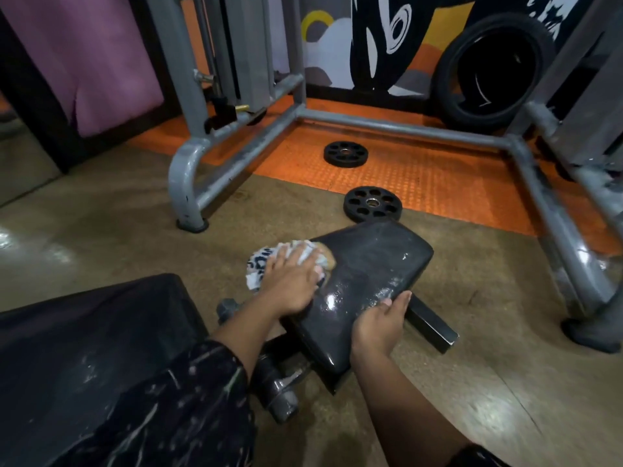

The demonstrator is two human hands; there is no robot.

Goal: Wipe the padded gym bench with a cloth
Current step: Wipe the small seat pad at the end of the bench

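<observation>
Wiping in hand, head view. Item: pad (367, 274), black, glossy with wet streaks, long axis running from near the person away toward the plates (372, 202). Left hand (290, 281): fingers fairly straight, pressing a crumpled patterned cloth (266, 261) against the pad's left edge, near the far end. Right hand (381, 321): fingers curled over the pad's right edge, steadying it. Unwiped face lies rightward of the cloth, across the short axis; left hand nearer it. Second pad (91, 335) at lower left. Frame (397, 126) beyond.
</observation>
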